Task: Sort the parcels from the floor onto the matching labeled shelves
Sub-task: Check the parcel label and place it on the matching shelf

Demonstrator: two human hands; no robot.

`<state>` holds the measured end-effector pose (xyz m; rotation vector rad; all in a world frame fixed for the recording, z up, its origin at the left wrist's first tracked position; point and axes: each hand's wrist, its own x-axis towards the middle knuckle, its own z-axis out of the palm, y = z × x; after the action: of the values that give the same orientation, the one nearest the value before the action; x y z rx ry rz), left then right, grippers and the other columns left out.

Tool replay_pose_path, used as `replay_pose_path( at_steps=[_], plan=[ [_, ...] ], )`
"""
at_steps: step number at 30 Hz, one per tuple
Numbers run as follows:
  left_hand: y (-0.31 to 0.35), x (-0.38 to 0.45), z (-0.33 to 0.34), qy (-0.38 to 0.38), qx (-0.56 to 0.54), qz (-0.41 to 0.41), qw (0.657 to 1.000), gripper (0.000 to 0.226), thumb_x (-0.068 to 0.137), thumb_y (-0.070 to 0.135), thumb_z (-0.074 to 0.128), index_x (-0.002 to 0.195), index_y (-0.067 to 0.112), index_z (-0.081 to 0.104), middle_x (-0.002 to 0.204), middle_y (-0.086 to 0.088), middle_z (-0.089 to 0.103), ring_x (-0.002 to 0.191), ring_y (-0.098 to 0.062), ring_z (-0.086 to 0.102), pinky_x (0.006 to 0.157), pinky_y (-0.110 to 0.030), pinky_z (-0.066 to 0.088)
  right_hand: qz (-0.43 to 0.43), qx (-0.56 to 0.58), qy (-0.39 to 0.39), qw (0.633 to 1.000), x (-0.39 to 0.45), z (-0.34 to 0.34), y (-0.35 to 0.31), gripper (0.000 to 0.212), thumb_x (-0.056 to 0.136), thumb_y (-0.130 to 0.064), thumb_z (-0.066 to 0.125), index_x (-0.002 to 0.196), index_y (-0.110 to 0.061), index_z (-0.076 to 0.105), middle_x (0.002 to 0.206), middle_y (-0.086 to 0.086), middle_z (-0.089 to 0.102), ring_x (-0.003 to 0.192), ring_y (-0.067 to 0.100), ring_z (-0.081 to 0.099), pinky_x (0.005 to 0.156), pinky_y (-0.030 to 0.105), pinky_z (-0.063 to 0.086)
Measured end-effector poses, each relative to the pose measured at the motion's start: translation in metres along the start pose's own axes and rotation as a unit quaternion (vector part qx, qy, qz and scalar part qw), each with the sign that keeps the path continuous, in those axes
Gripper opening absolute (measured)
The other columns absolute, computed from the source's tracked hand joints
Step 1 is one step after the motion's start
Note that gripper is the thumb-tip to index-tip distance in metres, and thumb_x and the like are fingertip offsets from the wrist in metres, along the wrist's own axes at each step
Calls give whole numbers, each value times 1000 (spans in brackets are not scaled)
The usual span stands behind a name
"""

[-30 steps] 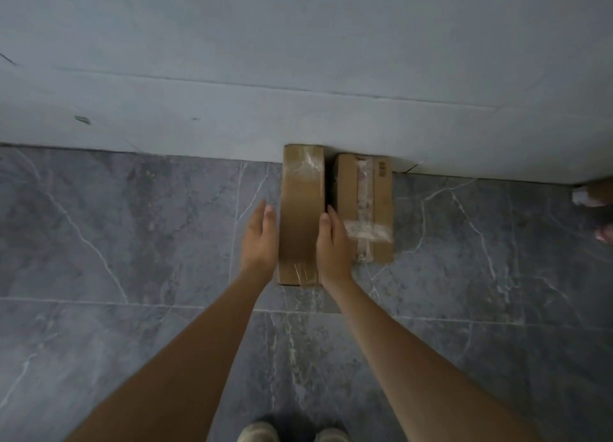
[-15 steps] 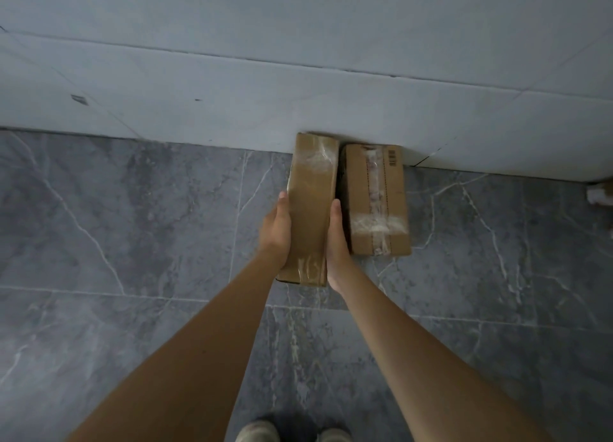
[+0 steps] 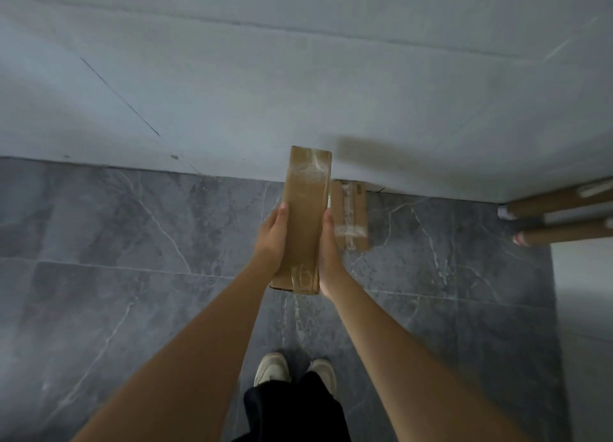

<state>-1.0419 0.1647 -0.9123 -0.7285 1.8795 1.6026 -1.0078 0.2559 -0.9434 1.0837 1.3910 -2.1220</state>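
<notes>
A long narrow brown cardboard parcel (image 3: 304, 216) with clear tape at both ends is held up off the floor. My left hand (image 3: 271, 242) presses its left side and my right hand (image 3: 328, 249) presses its right side, near its lower end. A second, flatter taped cardboard parcel (image 3: 352, 214) lies on the dark marbled floor against the wall, just right of the held one and partly hidden behind it.
A pale tiled wall (image 3: 298, 76) rises straight ahead. Two cardboard tubes (image 3: 560, 216) lie at the right edge by the wall. My shoes (image 3: 293, 370) stand on the grey floor (image 3: 116, 275) below the parcel.
Both hands closed on the sides of the long parcel and lifted it off the floor toward me. The view pulled back and upward; the tubes came into sight on the right.
</notes>
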Motion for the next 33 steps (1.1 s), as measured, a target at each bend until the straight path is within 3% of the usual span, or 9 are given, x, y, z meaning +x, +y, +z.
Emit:
replay_pose_path(
  at_steps=[3,6,10,12,16,19,24,33],
  plan=[
    [47,-53,-11,-9,5,10,1000,53,103,50,31,145,21,46,141,-8,54,127,-29,53,110,-44,41,-9,-6,10,1000,-62,18,-44,76,96,-75,27,149,-26,49,139,3,63,122,22,62,109,48,49],
    [98,-106,-18,3,-4,23,1000,52,103,48,32,145,20,46,140,-10,55,126,-30,53,109,-43,41,-25,-6,-1,1000,-113,32,-84,93,78,-91,39,147,-32,51,140,1,64,125,23,62,110,52,47],
    [148,-170,-26,7,-22,29,999,54,102,52,34,145,21,47,140,-9,55,126,-29,54,110,-45,41,-42,-7,7,999,-177,42,-133,66,101,-66,28,148,-25,49,135,3,63,120,22,62,101,41,51],
    [171,-207,-33,7,-30,30,999,54,101,53,34,143,22,49,139,-8,57,123,-29,56,109,-48,43,-49,-1,-4,999,-213,46,-154,63,103,-64,27,146,-24,50,134,4,63,117,22,62,101,42,51],
    [217,-265,-48,12,-9,58,998,53,102,50,35,145,22,47,141,-6,55,125,-28,54,109,-44,42,-58,20,5,998,-273,64,-188,57,105,-60,30,137,-21,57,112,-2,69,104,18,67,91,39,56],
    [239,-299,-55,5,-8,77,997,53,102,50,33,146,22,45,141,-6,54,126,-28,53,108,-42,43,-72,19,-4,997,-311,75,-205,71,95,-74,37,139,-22,60,127,4,70,117,24,67,103,50,53],
    [268,-350,-68,-18,-5,104,994,56,100,54,33,147,26,43,144,-6,52,127,-28,52,111,-46,41,-113,3,-12,993,-365,84,-233,72,98,-72,29,144,-24,56,137,5,65,122,24,64,106,48,51],
    [327,-438,-110,-47,1,192,980,58,98,57,38,147,26,44,143,-6,53,126,-28,53,110,-47,41,-198,-14,-7,980,-457,121,-277,75,94,-77,30,143,-25,56,132,5,67,119,27,65,107,53,50]
  ],
)
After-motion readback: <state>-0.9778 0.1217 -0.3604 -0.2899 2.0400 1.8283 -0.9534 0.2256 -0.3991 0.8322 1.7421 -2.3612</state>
